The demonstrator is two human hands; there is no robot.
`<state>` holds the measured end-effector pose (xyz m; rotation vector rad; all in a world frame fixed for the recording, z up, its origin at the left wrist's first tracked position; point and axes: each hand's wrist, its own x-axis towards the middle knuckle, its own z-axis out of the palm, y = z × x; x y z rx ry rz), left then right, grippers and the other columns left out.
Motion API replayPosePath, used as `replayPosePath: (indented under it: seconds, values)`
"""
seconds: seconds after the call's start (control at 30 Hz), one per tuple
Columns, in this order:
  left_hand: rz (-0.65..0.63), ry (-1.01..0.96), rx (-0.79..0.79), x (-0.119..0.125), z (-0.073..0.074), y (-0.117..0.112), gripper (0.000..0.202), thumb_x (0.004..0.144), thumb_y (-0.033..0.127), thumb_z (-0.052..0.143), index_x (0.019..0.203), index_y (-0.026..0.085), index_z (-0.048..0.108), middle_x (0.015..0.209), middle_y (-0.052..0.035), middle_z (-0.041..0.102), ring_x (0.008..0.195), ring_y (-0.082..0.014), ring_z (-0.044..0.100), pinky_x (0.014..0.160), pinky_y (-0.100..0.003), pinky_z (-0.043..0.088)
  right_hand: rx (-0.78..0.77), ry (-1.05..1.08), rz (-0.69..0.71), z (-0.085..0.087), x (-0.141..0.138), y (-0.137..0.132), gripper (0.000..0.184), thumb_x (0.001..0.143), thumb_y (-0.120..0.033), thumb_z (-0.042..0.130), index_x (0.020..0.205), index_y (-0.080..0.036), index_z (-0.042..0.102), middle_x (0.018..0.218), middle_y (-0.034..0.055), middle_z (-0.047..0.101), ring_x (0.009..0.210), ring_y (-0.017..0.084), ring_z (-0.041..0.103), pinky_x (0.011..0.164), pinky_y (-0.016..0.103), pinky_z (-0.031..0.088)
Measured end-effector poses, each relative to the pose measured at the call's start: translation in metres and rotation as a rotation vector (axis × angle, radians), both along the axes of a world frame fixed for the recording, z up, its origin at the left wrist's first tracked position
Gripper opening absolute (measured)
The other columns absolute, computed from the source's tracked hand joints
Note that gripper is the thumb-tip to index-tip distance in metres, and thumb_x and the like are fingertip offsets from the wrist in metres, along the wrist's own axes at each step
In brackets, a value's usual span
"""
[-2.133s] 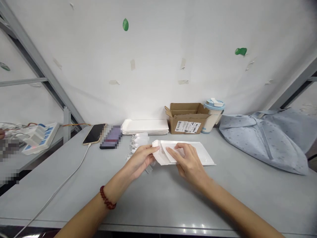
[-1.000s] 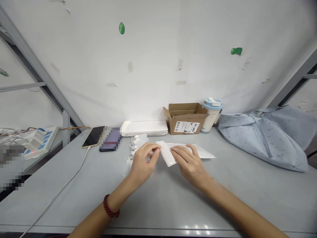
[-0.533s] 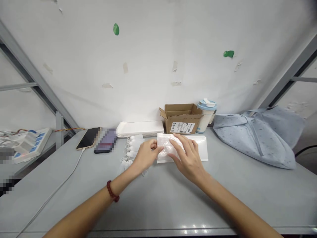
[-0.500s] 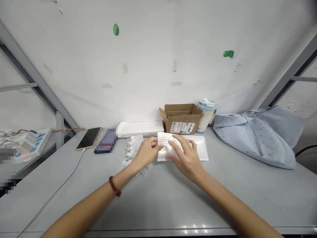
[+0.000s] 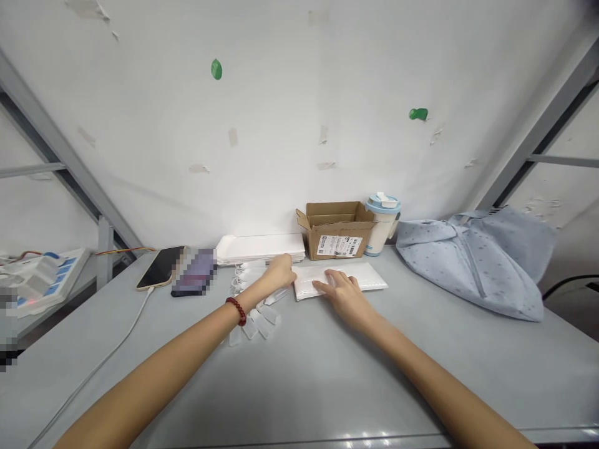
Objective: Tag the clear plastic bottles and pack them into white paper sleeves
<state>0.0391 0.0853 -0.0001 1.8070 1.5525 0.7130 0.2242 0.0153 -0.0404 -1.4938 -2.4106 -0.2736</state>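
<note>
A white padded envelope point(image 5: 367, 274) lies on the grey table in front of the cardboard box, its bubbly surface showing near the front edge. My left hand point(image 5: 279, 272) is closed at the envelope's left end, thumb side toward it; the fingertips are hidden, but they appear to grip that end. On top of the envelope rests my right hand point(image 5: 347, 298), fingers apart and holding nothing. Just left of and beneath my left wrist, several small translucent white tags with strings point(image 5: 262, 321) are fanned out on the table.
A stack of white envelopes point(image 5: 259, 245) lies behind my left hand. An open cardboard box point(image 5: 337, 240) and a lidded cup point(image 5: 381, 227) stand against the wall. A blue cloth bag point(image 5: 468, 265) is at right. Phones point(image 5: 161, 268), a cable point(image 5: 116, 346) and a power strip point(image 5: 60, 280) are left.
The crinkled bubbly part under my hands has flattened, and the envelope lies smoother. My left hand has turned knuckles up at its left end. My right hand has moved lower onto it.
</note>
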Motion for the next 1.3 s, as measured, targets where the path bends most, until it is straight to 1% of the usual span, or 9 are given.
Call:
replayPosePath:
  seconds: [0.13,0.23,0.4,0.53,0.77,0.87,0.97,1.1,1.3]
  values:
    - [-0.019,0.341,0.199,-0.008,0.013,0.010,0.018,0.070,0.007,0.050,0.080,0.011,0.064,0.084,-0.0158,0.065,0.088,-0.0266,0.059,0.074,-0.032,0.042,0.041,0.010,-0.005,-0.003,-0.002,0.002,0.034,0.089,-0.012,0.041,0.110,-0.030,0.060,0.113,0.0130,0.052,0.102,0.023,0.048,0.075,0.035,0.037]
    - [-0.042,0.537,0.292,-0.015,0.021,0.019,0.021,0.074,0.006,0.046,0.084,0.010,0.064,0.089,-0.0175,0.063,0.098,-0.0286,0.052,0.077,-0.035,0.042,0.065,0.003,-0.027,-0.006,-0.005,0.003,0.031,0.090,-0.016,0.042,0.111,-0.029,0.060,0.115,0.0142,0.052,0.102,0.025,0.048,0.075,0.037,0.037]
    - [-0.050,0.748,0.389,-0.022,0.019,0.025,0.023,0.081,0.009,0.041,0.084,0.011,0.064,0.094,-0.0166,0.060,0.100,-0.0274,0.050,0.074,-0.032,0.043,0.040,-0.020,-0.043,-0.006,-0.007,0.003,0.033,0.090,-0.015,0.042,0.115,-0.029,0.057,0.118,0.0157,0.051,0.105,0.026,0.048,0.077,0.040,0.038]
    - [-0.060,0.856,0.439,-0.019,0.017,0.021,0.028,0.084,0.006,0.033,0.084,0.008,0.061,0.095,-0.0166,0.057,0.083,-0.0238,0.058,0.067,-0.031,0.043,0.037,-0.022,-0.030,-0.003,-0.008,0.001,0.034,0.089,-0.013,0.041,0.116,-0.028,0.056,0.117,0.0164,0.051,0.107,0.027,0.048,0.076,0.040,0.039]
    - [-0.052,0.972,0.612,-0.025,0.026,-0.016,0.034,0.079,-0.005,0.028,0.099,0.010,0.051,0.097,-0.0151,0.058,0.071,-0.0211,0.063,0.053,-0.026,0.042,-0.020,0.033,0.010,0.005,-0.008,-0.006,0.028,0.087,-0.023,0.050,0.115,-0.024,0.055,0.116,0.0166,0.051,0.107,0.028,0.048,0.080,0.042,0.041]
    - [0.024,0.973,0.866,-0.038,0.018,-0.040,0.030,0.081,-0.002,0.031,0.097,0.012,0.052,0.106,-0.0150,0.060,0.061,-0.0166,0.062,0.046,-0.024,0.038,0.023,0.110,0.001,0.004,-0.009,-0.006,0.046,0.085,-0.031,0.054,0.128,-0.020,0.043,0.123,0.0200,0.046,0.114,0.030,0.045,0.085,0.045,0.041]
    - [0.048,0.877,1.156,-0.046,0.003,-0.061,0.024,0.085,0.004,0.037,0.101,0.013,0.053,0.114,-0.0138,0.061,0.057,-0.0130,0.061,0.046,-0.023,0.040,0.196,0.208,-0.010,0.006,-0.013,-0.009,0.072,0.081,-0.041,0.058,0.137,-0.009,0.027,0.132,0.0256,0.037,0.123,0.032,0.036,0.090,0.045,0.039]
    - [-0.115,0.724,1.245,-0.035,-0.011,-0.084,0.022,0.086,0.009,0.040,0.103,0.012,0.053,0.117,-0.0143,0.061,0.066,-0.0141,0.064,0.055,-0.023,0.047,0.381,0.125,0.027,0.012,-0.023,-0.020,0.064,0.085,-0.034,0.052,0.137,-0.008,0.026,0.137,0.0243,0.035,0.129,0.033,0.028,0.094,0.048,0.034]
    - [-0.508,0.585,1.111,-0.004,-0.015,-0.110,0.025,0.085,0.005,0.035,0.101,0.008,0.053,0.116,-0.0193,0.058,0.086,-0.0192,0.064,0.068,-0.028,0.053,0.360,-0.092,-0.065,0.006,-0.028,-0.030,0.049,0.082,-0.007,0.037,0.132,-0.005,0.038,0.128,0.0211,0.050,0.120,0.033,0.041,0.089,0.052,0.036]
